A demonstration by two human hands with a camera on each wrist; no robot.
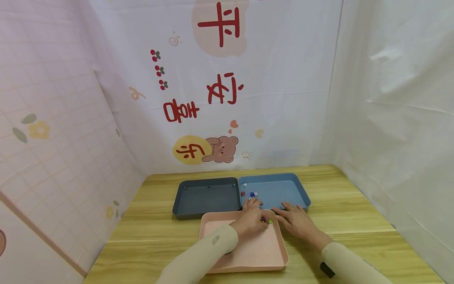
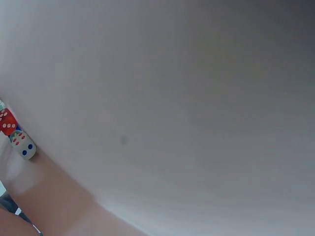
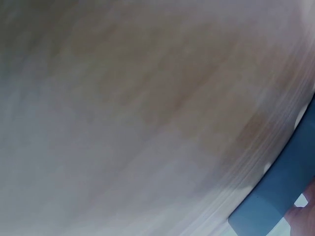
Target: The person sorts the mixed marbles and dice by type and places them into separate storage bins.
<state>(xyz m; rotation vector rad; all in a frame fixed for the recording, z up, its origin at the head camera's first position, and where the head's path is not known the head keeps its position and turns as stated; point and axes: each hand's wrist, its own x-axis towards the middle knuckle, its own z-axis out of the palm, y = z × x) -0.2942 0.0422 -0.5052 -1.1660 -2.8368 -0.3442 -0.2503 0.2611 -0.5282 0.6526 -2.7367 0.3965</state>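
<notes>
A small dark purple die, apparently glossy plastic (image 1: 263,219), and a yellow-green one (image 1: 270,221) lie near 1 o'clock of the shallow pink rectangular tray (image 1: 248,254), just beside the thumb side of the left hand (image 1: 251,219). That hand lies over the tray's 12 to 1 o'clock edge, its fingertips reaching the 7 o'clock corner of the light blue rectangular tray (image 1: 283,188); whether its fingers pinch a die, I cannot tell. The left wrist view catches a red cube with white pips (image 2: 8,121) and a white cube with red and blue pips (image 2: 23,144) at 9 o'clock, touching or nearly so. The right hand (image 1: 296,222) rests with fingers spread at the blue tray's near rim, around 5 to 6 o'clock. Inside that tray, a white die (image 1: 245,185) sits at 10 o'clock, with red (image 1: 242,194) and blue (image 1: 252,194) ones toward 9. Small dark green pieces (image 1: 209,186) line the 11 to 1 o'clock side of the dark grey rectangular tray (image 1: 207,202). The dice look light, rigid, smooth and hard to break, likely to skid or roll if nudged; a thumb-and-forefinger pinch across two opposite flat faces should suit them best.
</notes>
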